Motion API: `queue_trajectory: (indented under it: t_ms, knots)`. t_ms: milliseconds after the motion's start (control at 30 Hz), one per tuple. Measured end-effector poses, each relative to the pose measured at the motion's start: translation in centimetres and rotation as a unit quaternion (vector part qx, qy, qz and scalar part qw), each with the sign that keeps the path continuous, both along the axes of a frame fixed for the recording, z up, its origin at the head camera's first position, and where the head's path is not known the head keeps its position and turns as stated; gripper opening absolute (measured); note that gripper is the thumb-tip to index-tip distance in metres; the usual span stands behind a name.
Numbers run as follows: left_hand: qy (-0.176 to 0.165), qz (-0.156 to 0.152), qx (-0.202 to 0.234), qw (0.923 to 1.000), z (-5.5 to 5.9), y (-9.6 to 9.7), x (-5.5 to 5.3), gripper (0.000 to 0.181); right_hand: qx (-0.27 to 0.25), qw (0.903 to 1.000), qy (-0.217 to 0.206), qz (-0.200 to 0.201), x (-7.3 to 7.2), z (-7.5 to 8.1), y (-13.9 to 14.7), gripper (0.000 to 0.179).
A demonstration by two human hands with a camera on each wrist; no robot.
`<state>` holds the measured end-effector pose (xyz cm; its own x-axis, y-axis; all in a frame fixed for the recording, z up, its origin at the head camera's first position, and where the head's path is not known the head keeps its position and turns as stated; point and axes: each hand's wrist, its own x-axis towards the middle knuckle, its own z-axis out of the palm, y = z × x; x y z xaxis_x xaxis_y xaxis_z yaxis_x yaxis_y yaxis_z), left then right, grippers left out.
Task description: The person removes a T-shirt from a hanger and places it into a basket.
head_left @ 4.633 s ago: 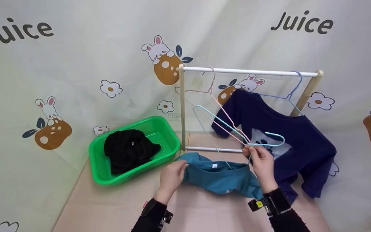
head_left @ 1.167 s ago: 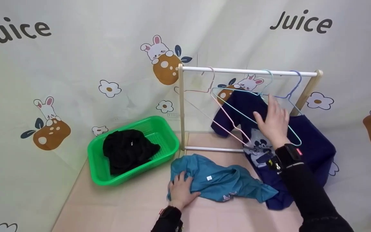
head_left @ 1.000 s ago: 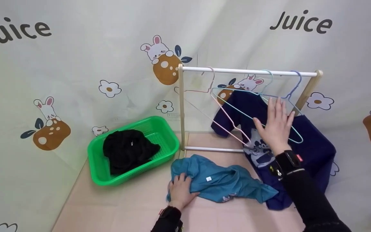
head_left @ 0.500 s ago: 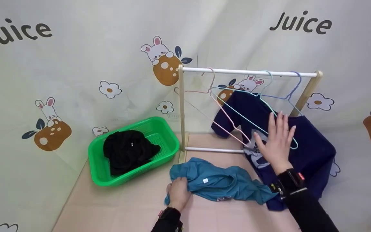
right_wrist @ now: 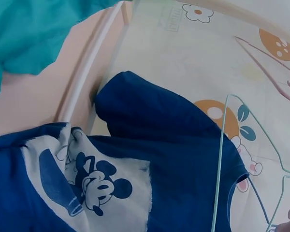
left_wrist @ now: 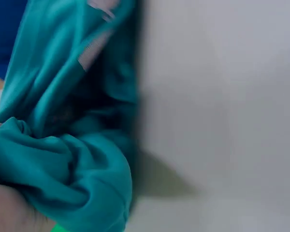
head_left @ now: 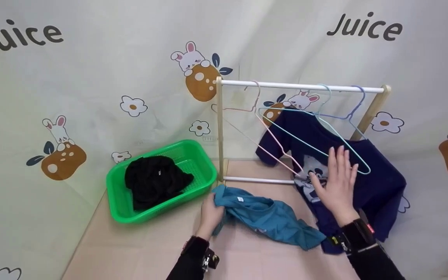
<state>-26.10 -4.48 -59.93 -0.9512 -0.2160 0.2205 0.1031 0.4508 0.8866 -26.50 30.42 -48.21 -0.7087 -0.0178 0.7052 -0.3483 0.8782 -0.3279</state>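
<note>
The left hand (head_left: 209,214) holds one end of the teal shirt (head_left: 265,214) in its bent fingers, above the table (head_left: 255,260), and the other end of this shirt stretches toward the navy shirt (head_left: 379,167). The right hand (head_left: 338,186) is wide, with straight fingers, in front of the navy shirt and near the mint hanger (head_left: 294,134), which hangs from the white rail (head_left: 286,85); from where I stand, I cannot tell whether the fingers touch it.
</note>
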Motion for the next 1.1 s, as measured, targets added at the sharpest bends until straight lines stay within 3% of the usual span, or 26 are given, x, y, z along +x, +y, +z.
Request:
queue_trajectory:
  t_ms: [67, 167, 367, 633, 733, 900, 1000, 1100]
  knots:
    - [0.005, -0.01, 0.012, 0.9999, 1.2, -0.2, -0.4, 0.03, -0.005, 1.0, 0.0, 0.004, 0.3, -0.2, 0.1, 0.086]
    - [-0.001, -0.018, 0.067, 0.9976, 3.4, -0.4, -0.7, 0.023, -0.01, 0.9999, -0.001, 0.01, 0.5, -0.4, 0.2, 0.087]
    - [-0.005, -0.002, 0.193, 0.9812, 8.7, -0.7, -1.2, 0.013, -0.016, 0.9997, -0.002, 0.017, 0.9, -0.3, 0.5, 0.088]
    - [0.081, 0.05, 0.291, 0.952, 17.5, -3.2, -2.2, 0.01, -0.024, 0.9996, 0.002, 0.013, 1.0, -0.2, 1.0, 0.088]
    - [0.114, 0.052, 0.314, 0.9411, 20.8, -4.7, -2.2, 0.009, -0.025, 0.9996, -0.002, 0.011, 1.1, -0.1, 1.2, 0.088]
    - [0.17, 0.059, 0.318, 0.9308, 25.8, -7.4, -2.1, 0.01, -0.028, 0.9996, -0.003, 0.007, 1.2, 0.2, 1.8, 0.088]
    - [0.2, 0.078, 0.307, 0.9273, 27.7, -9.0, -2.2, 0.009, -0.031, 0.9995, 0.0, 0.002, 1.2, 0.4, 2.1, 0.088]
    - [0.22, 0.105, 0.297, 0.9233, 28.5, -10.6, -2.6, 0.007, -0.032, 0.9995, 0.001, -0.001, 1.2, 0.6, 2.5, 0.088]
